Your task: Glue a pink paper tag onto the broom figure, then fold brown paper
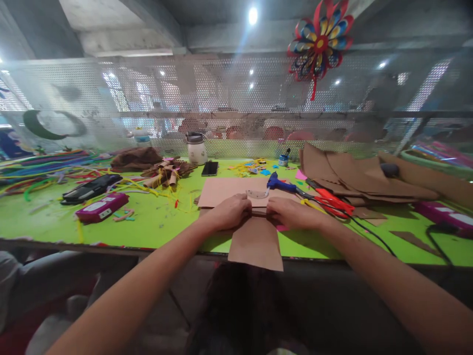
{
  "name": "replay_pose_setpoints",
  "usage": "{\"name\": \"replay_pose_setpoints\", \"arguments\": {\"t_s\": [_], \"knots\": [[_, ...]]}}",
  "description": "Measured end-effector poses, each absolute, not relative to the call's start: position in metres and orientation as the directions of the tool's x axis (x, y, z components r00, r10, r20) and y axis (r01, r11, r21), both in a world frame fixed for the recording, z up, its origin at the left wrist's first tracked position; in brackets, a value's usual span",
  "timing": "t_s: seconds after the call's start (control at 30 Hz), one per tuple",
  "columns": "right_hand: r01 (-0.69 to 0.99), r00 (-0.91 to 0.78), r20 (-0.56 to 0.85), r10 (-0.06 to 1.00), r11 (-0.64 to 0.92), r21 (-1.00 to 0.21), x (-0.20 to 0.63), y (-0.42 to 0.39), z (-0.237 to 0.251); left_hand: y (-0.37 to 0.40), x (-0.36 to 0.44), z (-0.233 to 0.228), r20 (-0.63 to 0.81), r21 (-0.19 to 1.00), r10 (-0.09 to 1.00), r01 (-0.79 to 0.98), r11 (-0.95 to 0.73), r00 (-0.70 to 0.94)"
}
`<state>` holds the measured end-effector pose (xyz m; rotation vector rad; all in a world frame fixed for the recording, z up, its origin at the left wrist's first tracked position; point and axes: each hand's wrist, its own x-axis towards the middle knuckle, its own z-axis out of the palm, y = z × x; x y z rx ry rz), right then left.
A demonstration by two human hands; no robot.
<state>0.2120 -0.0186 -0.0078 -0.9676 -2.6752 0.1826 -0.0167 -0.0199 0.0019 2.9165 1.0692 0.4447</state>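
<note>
My left hand (229,211) and my right hand (291,213) press side by side on a strip of brown cardboard (255,242) that hangs over the near edge of the green table (155,224). Both hands pinch the strip where it meets a larger brown sheet (225,191) lying flat behind it. A clear protractor (257,194) rests on that sheet just beyond my fingers. A blue glue gun (279,183) lies a little farther back, right of centre.
Red scissors (330,202) and a stack of brown cardboard (354,172) lie to the right. A magenta box (102,207), a black case (90,188), coloured strips, a phone (210,168) and a white jar (197,149) sit left and behind. A mesh screen (236,103) backs the table.
</note>
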Motion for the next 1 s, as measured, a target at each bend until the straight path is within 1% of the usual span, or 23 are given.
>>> {"name": "replay_pose_setpoints", "arguments": {"t_s": [0.2, 0.37, 0.43, 0.5, 0.57, 0.63, 0.7, 0.73, 0.77, 0.8, 0.83, 0.9, 0.97, 1.0], "knots": [[0.618, -0.749, 0.182, 0.637, 0.771, -0.155, 0.213, -0.019, -0.006, -0.027, -0.020, -0.001, 0.278, 0.009, 0.617, 0.640, -0.768, 0.737], [0.634, -0.752, 0.173, 0.636, 0.770, -0.072, 0.211, -0.026, -0.002, -0.030, -0.019, -0.001, 0.285, -0.065, 0.591, 0.630, -0.774, 0.755], [0.633, -0.758, 0.175, 0.629, 0.773, -0.040, 0.210, -0.029, -0.001, -0.032, -0.019, 0.001, 0.284, -0.081, 0.591, 0.633, -0.770, 0.755], [0.645, -0.752, 0.178, 0.635, 0.764, -0.003, 0.208, -0.032, -0.001, -0.034, -0.019, 0.004, 0.273, -0.073, 0.602, 0.641, -0.764, 0.750], [0.670, -0.733, 0.192, 0.652, 0.741, 0.040, 0.206, -0.034, -0.003, -0.033, -0.019, 0.011, 0.254, -0.030, 0.622, 0.649, -0.760, 0.741], [0.687, -0.717, 0.224, 0.660, 0.723, 0.073, 0.205, -0.034, -0.005, -0.029, -0.017, 0.020, 0.227, 0.052, 0.659, 0.667, -0.743, 0.717], [0.688, -0.712, 0.276, 0.646, 0.720, 0.090, 0.203, -0.034, -0.008, -0.020, -0.013, 0.031, 0.178, 0.180, 0.718, 0.695, -0.696, 0.673], [0.683, -0.711, 0.311, 0.631, 0.724, 0.094, 0.202, -0.033, -0.010, -0.016, -0.010, 0.036, 0.138, 0.264, 0.752, 0.708, -0.655, 0.644], [0.675, -0.711, 0.351, 0.609, 0.732, 0.096, 0.201, -0.032, -0.011, -0.011, -0.007, 0.040, 0.111, 0.355, 0.770, 0.698, -0.622, 0.629], [0.662, -0.712, 0.391, 0.583, 0.744, 0.097, 0.200, -0.032, -0.012, -0.007, -0.005, 0.043, 0.072, 0.416, 0.770, 0.683, -0.601, 0.634], [0.646, -0.715, 0.426, 0.555, 0.757, 0.099, 0.199, -0.032, -0.013, -0.004, -0.003, 0.045, 0.029, 0.445, 0.763, 0.675, -0.588, 0.645], [0.615, -0.723, 0.476, 0.501, 0.780, 0.114, 0.197, -0.033, -0.013, -0.001, -0.002, 0.045, -0.020, 0.463, 0.732, 0.655, -0.597, 0.681], [0.600, -0.725, 0.510, 0.464, 0.788, 0.137, 0.196, -0.035, -0.012, -0.002, -0.005, 0.042, -0.029, 0.490, 0.708, 0.627, -0.605, 0.706], [0.598, -0.722, 0.525, 0.451, 0.788, 0.146, 0.195, -0.036, -0.011, -0.003, -0.007, 0.040, -0.028, 0.526, 0.699, 0.605, -0.597, 0.714]]}}
